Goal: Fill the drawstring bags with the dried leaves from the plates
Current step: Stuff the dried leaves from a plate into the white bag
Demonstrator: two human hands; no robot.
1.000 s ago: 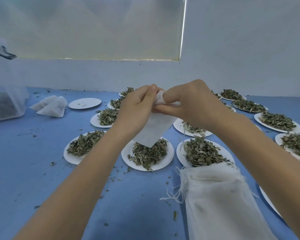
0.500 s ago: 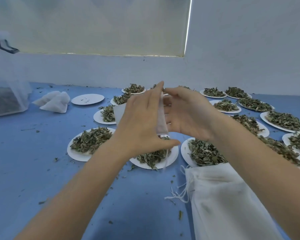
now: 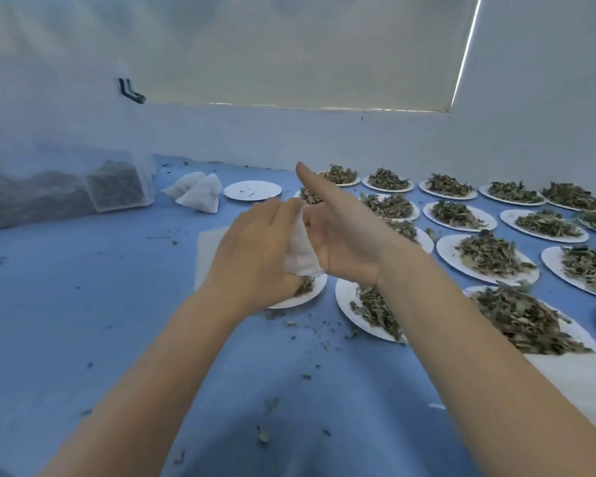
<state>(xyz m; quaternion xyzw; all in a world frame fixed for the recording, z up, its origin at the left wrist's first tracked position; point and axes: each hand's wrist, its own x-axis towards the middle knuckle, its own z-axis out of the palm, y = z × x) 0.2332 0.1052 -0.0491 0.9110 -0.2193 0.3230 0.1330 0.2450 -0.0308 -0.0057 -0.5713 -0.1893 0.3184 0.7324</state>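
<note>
1. White mesh drawstring bag [image 3: 301,249]: held between both hands above a near plate [image 3: 312,290], its mouth hidden.
2. Left hand [image 3: 255,256]: fingers curled round the bag, covering most of that plate.
3. Right hand [image 3: 341,235]: forefinger straight, other fingertips hidden behind the bag; grasp cannot be told.
4. Dried leaves [image 3: 492,253]: heaped on plates, right-hand ones cut off.
5. Filled bags [image 3: 200,192]: beside a blurred clear container [image 3: 117,184].

Blue table [image 3: 83,304] against white wall [image 3: 530,132]; drawn window blind [image 3: 289,46] above.
</note>
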